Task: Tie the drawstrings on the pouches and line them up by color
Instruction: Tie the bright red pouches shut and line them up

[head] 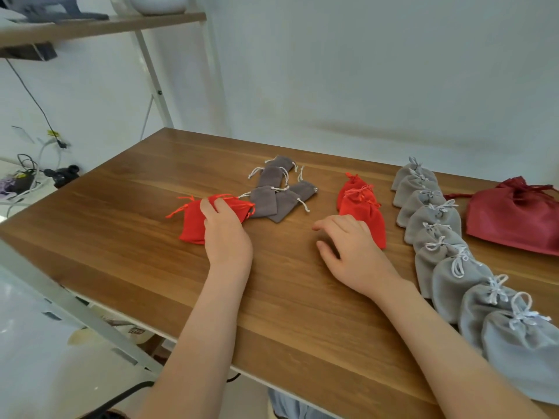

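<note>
A wooden bench (127,207) stands against a pale wall, with a shelf (99,25) up at the left. Near the bench's middle-left lies one untied red pouch (192,225), its orange strings trailing loose. The left hand (227,234) rests on it with fingers bent at its mouth. The thumb is hidden, so I cannot tell whether it grips or only presses. Just right of that pouch is a heap of five dark grey pouches (272,192), all with white cords undone.

The right hand (351,249) holds nothing. Its fingers are loosely curled over the bench, beside the near end of the tied red pouches (360,207). These overlap in a short row, at least three.

Further right, the light grey pouches (453,282) run in a long overlapping row. I count nine bows. Beyond them lies one larger dark red pouch (511,219), its mouth drawn in.

I judge the work well past halfway, with six pouches left to tie and place.
</note>
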Available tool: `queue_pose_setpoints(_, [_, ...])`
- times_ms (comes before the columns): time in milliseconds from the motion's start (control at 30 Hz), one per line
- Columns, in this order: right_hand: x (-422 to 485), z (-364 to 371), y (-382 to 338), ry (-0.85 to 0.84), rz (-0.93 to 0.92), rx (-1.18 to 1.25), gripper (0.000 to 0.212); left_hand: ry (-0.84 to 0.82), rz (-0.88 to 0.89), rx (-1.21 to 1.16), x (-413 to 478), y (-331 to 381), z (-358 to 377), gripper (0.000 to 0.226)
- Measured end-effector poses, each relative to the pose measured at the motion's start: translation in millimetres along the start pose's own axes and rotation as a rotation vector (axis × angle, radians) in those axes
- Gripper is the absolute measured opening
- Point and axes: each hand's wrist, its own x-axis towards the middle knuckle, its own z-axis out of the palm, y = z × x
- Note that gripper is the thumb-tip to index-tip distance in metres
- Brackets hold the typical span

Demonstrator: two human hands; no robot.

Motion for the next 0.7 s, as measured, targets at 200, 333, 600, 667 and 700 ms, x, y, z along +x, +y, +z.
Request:
queue_pose_setpoints(200, [-0.6,-0.6,1.1,0.005,-0.011,0.002,0.026,0.146,0.068,-0.236,-6.0,11.7,-5.6,0.049])
queue_pose_setpoints(333, [2.1,-3.8,-0.5,0.023,0.018,0.091,0.025,0.253,0.374,-0.375,-12.1,22.9,-0.2,0.034])
queue_pose_setpoints(600, [7.4,-18.7,-11.0,0.185,0.324,1.325,0.029,-0.119,1.076,-0.496,-51.2,57.3,2.5,0.034])
queue_pose_setpoints(667, [7.1,-18.8,-9.9,0.214,0.357,1.353,0.030,-0.024,1.036,-0.634,-48.8,62.5,3.8,0.026])
queue_pose_setpoints(700, [7.8,-18.0,-8.2,0.224,0.397,1.345,0.022,0.067,0.969,-0.671,-45.4,66.9,5.2,0.025])
